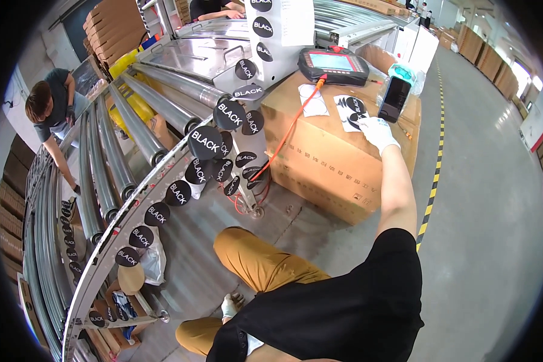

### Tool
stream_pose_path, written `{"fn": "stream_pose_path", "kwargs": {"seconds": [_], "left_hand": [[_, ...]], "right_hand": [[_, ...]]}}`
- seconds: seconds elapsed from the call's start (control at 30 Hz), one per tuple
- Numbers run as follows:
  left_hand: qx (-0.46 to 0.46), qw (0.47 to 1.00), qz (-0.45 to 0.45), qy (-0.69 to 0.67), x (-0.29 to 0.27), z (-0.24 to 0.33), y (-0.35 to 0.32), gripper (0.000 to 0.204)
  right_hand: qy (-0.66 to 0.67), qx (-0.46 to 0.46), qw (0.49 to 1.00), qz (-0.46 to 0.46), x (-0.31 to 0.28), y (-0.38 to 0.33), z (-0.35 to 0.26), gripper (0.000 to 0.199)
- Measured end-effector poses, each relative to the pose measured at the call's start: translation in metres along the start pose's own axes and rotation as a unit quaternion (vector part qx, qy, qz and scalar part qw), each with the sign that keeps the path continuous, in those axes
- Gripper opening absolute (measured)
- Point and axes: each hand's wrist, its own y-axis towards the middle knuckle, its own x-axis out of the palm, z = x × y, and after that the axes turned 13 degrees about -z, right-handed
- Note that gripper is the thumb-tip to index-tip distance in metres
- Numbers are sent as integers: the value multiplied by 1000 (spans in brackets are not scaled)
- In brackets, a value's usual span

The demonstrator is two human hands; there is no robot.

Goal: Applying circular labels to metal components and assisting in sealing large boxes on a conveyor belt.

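My right hand (379,134), in a white glove, reaches onto the large cardboard box (326,163). Its fingers are closed at the near edge of a white sheet with round black stickers (351,108); the fingertips are partly hidden. Just beyond lies a dark phone (395,98), tilted up. A second white sheet (313,100), with no black discs on it, rests left of the sticker sheet. Down by my knees is my left hand (231,303), gloved with bare fingertips; its fingers are loosely apart and hold nothing.
Round black stickers (178,193) line the curved rail of the roller conveyor (120,151) at left. A handheld control panel (333,66) with an orange cable (292,130) sits on the box. Another person (54,105) leans over the rollers. Yellow-black tape (435,181) marks the floor at right.
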Motion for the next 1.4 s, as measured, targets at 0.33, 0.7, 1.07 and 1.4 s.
{"fn": "stream_pose_path", "kwargs": {"seconds": [0.33,0.7,1.07,1.4], "left_hand": [[147,974,94,-143,44,92,-50,61],[197,828,-472,-230,256,264,-165,52],[365,919,-150,-11,164,221,-212,29],[428,898,-30,-101,147,226,-238,44]], "right_hand": [[226,111,907,336,7,-28,-25,31],[199,-539,813,98,53,-220,-297,28],[248,-564,788,-1,47,-193,-412,48],[381,-476,787,-95,71,-218,-447,37]]}}
